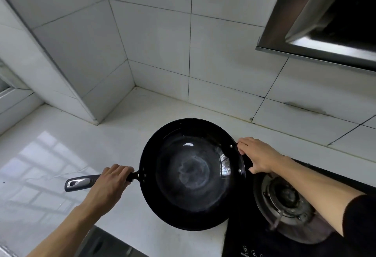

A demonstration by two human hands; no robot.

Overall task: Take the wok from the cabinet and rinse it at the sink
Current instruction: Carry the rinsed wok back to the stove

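Note:
A black round wok (193, 175) is held level over the white countertop, its right side reaching over the edge of the stove. Its inside shows a dull grey ring and a wet-looking sheen. My left hand (112, 185) is closed around the wok's long dark handle, whose silver-capped end (78, 183) sticks out to the left. My right hand (258, 156) grips the small helper handle on the wok's right rim. No sink or cabinet interior is in view.
A black glass gas stove (284, 236) with a metal burner (284, 195) lies at the right. A steel range hood (325, 22) hangs at the upper right. White tiled walls form a corner behind. The glossy white countertop (50, 165) spreads left.

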